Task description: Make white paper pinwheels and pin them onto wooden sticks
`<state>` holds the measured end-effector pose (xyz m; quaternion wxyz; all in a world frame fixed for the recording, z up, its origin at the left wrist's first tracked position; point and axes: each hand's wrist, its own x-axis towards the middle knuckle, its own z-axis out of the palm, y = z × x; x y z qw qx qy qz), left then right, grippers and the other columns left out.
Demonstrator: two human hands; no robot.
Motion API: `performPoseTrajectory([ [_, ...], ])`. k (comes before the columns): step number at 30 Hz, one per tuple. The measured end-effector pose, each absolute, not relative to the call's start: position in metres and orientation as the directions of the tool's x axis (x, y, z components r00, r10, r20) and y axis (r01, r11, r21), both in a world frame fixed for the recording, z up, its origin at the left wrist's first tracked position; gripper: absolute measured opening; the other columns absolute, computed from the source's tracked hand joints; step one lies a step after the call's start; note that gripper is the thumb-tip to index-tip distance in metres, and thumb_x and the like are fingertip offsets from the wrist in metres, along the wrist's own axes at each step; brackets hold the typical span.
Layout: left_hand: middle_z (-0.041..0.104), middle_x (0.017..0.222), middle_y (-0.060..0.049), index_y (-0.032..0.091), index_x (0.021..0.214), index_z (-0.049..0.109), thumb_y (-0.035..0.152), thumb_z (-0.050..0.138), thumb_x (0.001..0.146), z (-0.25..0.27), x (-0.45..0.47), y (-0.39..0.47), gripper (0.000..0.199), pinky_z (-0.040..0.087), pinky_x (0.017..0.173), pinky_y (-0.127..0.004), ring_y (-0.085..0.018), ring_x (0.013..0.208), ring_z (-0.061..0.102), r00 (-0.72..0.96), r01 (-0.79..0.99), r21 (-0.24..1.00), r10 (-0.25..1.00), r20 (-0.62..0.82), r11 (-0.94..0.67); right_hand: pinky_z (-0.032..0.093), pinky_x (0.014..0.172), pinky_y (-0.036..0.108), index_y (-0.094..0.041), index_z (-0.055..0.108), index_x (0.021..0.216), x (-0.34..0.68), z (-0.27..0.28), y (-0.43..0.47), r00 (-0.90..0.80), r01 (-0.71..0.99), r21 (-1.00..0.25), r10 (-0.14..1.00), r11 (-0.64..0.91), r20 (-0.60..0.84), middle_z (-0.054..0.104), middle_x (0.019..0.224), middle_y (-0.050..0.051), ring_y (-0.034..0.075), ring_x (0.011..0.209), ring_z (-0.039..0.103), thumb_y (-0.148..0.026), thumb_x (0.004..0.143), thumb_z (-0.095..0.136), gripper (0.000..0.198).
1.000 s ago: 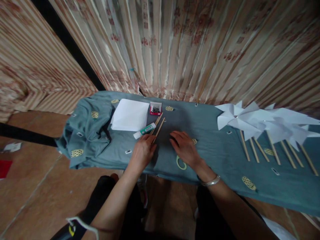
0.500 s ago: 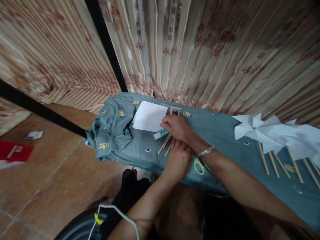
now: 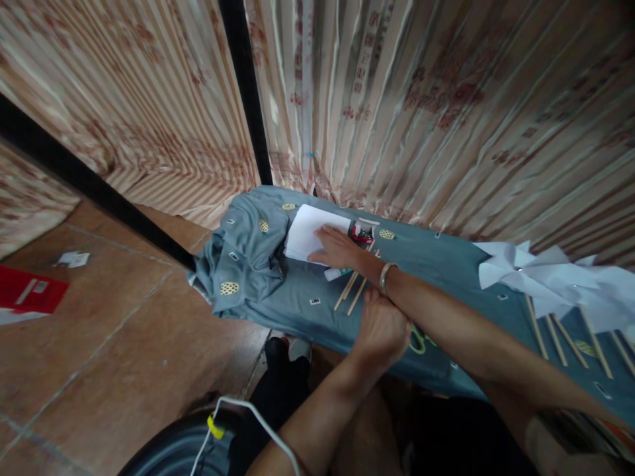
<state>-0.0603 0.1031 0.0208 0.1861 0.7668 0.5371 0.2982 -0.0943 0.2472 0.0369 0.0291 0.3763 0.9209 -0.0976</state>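
Note:
My right hand point(image 3: 337, 246) lies over a stack of white paper point(image 3: 310, 223), its fingers spread across the lower right part of the sheets. A glue stick point(image 3: 337, 273) shows partly below that hand, beside several thin wooden sticks point(image 3: 353, 291). Under my right forearm, my left hand point(image 3: 381, 327) is curled closed near the front edge of the bed-like surface; what it holds, if anything, is hidden. Partly covered beside the left hand are scissors with pale green handles point(image 3: 418, 340). A small red box of metal pieces point(image 3: 363, 231) sits right of the paper.
Several white paper pinwheels point(image 3: 550, 277) on sticks lie at the right. The grey-green cloth point(image 3: 307, 317) is bunched at its left end. Black poles point(image 3: 248, 99) and a patterned curtain point(image 3: 397, 119) stand behind. A red packet point(image 3: 34, 291) lies on the tiled floor.
My right hand has moved from the paper's right edge onto the sheets, and its fingers have spread. My left hand has drawn back from the sticks towards the front edge. The view has shifted.

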Motion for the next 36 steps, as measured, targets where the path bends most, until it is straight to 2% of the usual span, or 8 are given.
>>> performPoseTrajectory([
  [4,0.067,0.123,-0.016,0.014,0.115,0.066,0.020,0.051,0.083,0.021,-0.061,0.102,0.036,0.043,0.106,-0.053,-0.034,0.120,0.056,0.224,0.690,0.640,0.941,0.255,-0.338,0.039,0.106,0.050,-0.008,0.046,0.135,-0.099,0.041,0.247,-0.707,0.707,-0.123,0.704,0.697,-0.075,0.043,0.146,0.024,0.037,0.136,0.039,-0.048,0.087,0.061,0.065],
  [13,0.066,0.126,-0.016,0.013,0.123,0.063,0.018,0.051,0.083,0.027,-0.061,0.103,0.043,0.037,0.112,-0.055,-0.034,0.129,0.050,0.213,0.667,0.672,0.947,0.242,-0.322,0.041,0.105,0.046,-0.006,0.050,0.132,-0.104,0.041,0.244,-0.718,0.692,-0.047,0.681,0.720,-0.142,0.052,0.135,0.024,0.035,0.130,0.046,-0.044,0.090,0.057,0.057],
  [20,0.066,0.127,-0.016,0.012,0.120,0.064,0.017,0.050,0.081,0.027,-0.059,0.101,0.041,0.041,0.109,-0.054,-0.034,0.123,0.057,0.214,0.641,0.704,0.952,0.217,-0.305,0.044,0.100,0.050,-0.004,0.050,0.130,-0.104,0.042,0.237,-0.744,0.662,-0.008,0.656,0.750,-0.126,0.049,0.136,0.026,0.039,0.128,0.045,-0.048,0.089,0.058,0.061],
  [24,0.066,0.127,-0.016,0.012,0.119,0.064,0.016,0.051,0.080,0.028,-0.057,0.099,0.041,0.041,0.110,-0.053,-0.032,0.121,0.058,0.233,0.639,0.707,0.952,0.199,-0.304,0.043,0.100,0.047,-0.004,0.052,0.127,-0.104,0.042,0.231,-0.770,0.630,0.007,0.626,0.777,-0.124,0.053,0.132,0.026,0.036,0.125,0.049,-0.040,0.094,0.053,0.049],
  [28,0.061,0.134,-0.014,0.012,0.128,0.058,0.015,0.049,0.081,0.034,-0.057,0.099,0.048,0.039,0.111,-0.052,-0.030,0.128,0.053,0.240,0.643,0.701,0.951,0.196,-0.307,0.041,0.102,0.040,-0.005,0.058,0.120,-0.102,0.047,0.228,-0.797,0.597,-0.005,0.593,0.802,-0.117,0.061,0.123,0.022,0.030,0.118,0.056,-0.037,0.097,0.047,0.040],
  [32,0.065,0.129,-0.015,0.010,0.119,0.064,0.017,0.050,0.082,0.038,-0.057,0.099,0.041,0.043,0.107,-0.051,-0.032,0.123,0.056,0.280,0.664,0.680,0.947,0.159,-0.310,0.044,0.091,0.034,-0.010,0.063,0.109,-0.101,0.053,0.229,-0.795,0.602,-0.025,0.597,0.798,-0.104,0.069,0.111,0.017,0.026,0.104,0.064,-0.031,0.101,0.037,0.035],
  [36,0.068,0.121,-0.016,0.010,0.110,0.069,0.017,0.053,0.082,0.038,-0.057,0.099,0.033,0.041,0.108,-0.052,-0.033,0.119,0.057,0.294,0.696,0.632,0.938,0.182,-0.341,0.043,0.079,0.032,-0.011,0.066,0.098,-0.096,0.063,0.234,-0.757,0.653,-0.029,0.650,0.757,-0.062,0.072,0.100,0.017,0.025,0.091,0.066,-0.021,0.099,0.034,0.034],
])
